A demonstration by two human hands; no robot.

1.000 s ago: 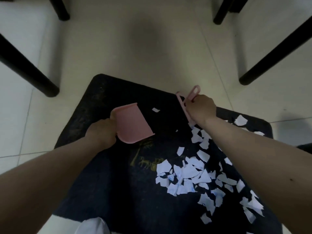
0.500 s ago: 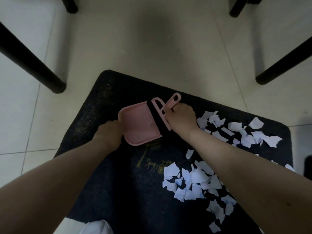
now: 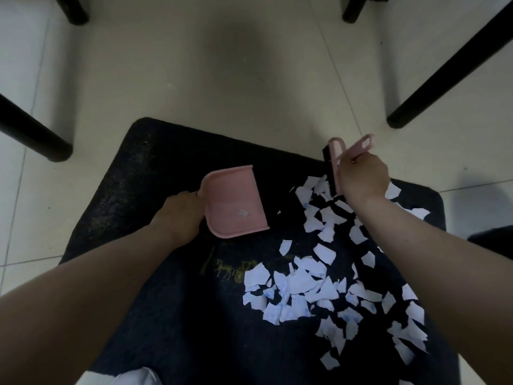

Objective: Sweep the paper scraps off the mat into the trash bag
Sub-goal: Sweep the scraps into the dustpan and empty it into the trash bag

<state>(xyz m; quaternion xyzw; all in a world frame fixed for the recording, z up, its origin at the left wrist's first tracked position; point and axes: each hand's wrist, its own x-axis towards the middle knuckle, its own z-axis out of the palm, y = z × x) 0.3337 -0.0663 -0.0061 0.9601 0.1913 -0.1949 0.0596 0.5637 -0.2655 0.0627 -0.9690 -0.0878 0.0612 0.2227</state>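
Left hand [image 3: 180, 215] curled round the handle end of a pink dustpan [image 3: 234, 201], open edge facing right, flat on the dark mat [image 3: 155, 168]. One small white scrap [image 3: 243, 213] inside the pan. Right hand [image 3: 362, 176] gripping a pink brush [image 3: 337, 159] at the far right of the mat, dark bristles down at the far edge of the paper scraps [image 3: 294, 284]. Lots of white scraps spread over the right and near side of the mat, the biggest heap near the middle, right forearm lying across some of them. Faint yellow marks on the mat just left of the heap. Pale tiled floor [image 3: 222, 79] all round. Black furniture legs [image 3: 449, 68] far right and far left, well apart from the mat. Bit of white cloth [image 3: 136, 377] at the near edge.
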